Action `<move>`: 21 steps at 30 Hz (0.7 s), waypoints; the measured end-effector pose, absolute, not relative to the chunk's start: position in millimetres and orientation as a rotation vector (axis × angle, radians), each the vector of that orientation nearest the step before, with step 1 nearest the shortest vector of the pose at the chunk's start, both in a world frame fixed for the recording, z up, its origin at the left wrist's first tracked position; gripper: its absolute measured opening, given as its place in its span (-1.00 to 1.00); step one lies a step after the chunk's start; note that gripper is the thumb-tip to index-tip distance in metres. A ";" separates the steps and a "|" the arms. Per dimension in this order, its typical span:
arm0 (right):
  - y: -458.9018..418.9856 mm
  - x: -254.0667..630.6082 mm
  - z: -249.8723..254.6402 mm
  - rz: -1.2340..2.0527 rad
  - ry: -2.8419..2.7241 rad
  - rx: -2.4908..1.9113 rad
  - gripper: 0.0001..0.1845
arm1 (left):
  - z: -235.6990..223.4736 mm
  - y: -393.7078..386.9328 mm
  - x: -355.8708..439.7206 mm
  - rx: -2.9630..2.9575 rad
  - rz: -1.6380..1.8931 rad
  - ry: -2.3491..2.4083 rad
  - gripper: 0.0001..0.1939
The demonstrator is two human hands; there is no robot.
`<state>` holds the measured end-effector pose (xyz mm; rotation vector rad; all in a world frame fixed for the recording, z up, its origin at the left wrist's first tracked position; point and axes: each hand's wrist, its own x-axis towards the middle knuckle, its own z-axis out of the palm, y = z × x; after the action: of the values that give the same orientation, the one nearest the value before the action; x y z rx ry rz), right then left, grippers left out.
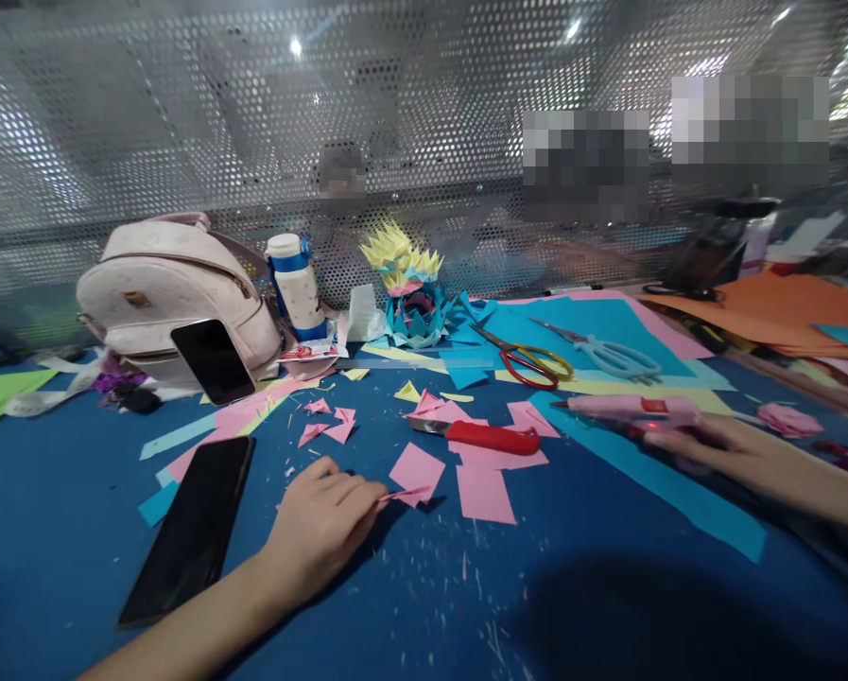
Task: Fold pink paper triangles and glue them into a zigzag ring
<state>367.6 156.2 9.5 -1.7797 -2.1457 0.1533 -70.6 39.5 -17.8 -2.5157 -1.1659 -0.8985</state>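
A folded pink paper strip (410,496) is pinched at its left end by the left hand (330,515). A pink glue gun (629,408) is gripped by the right hand (703,446), well apart to the right and farther forward; its barrel is aligned roughly left to right, nozzle directed leftward. Between them, pink squares (486,494) and a red-handled knife (494,437) are noted. The blue tabletop (395,615) is littered with scraps and is backed by a perforated metal screen (438,85).
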 end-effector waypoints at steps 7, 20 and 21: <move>177.3 398.7 44.2 0.120 -2.253 -1.699 -0.31 | -19.9 39.6 -71.8 -2.549 -0.899 -1.175 -0.71; 161.9 194.0 75.1 0.426 -2.775 -0.780 -0.69 | -19.3 38.3 -70.8 -2.541 -0.900 -1.111 -0.73; 165.8 175.4 71.6 0.442 -2.814 -0.717 -0.72 | -19.7 38.4 -70.7 -2.532 -0.900 -1.102 -0.72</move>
<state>175.4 165.8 71.6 -0.7170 -2.8144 0.4416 -70.7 38.4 -19.7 -2.5318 -1.1025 -0.8999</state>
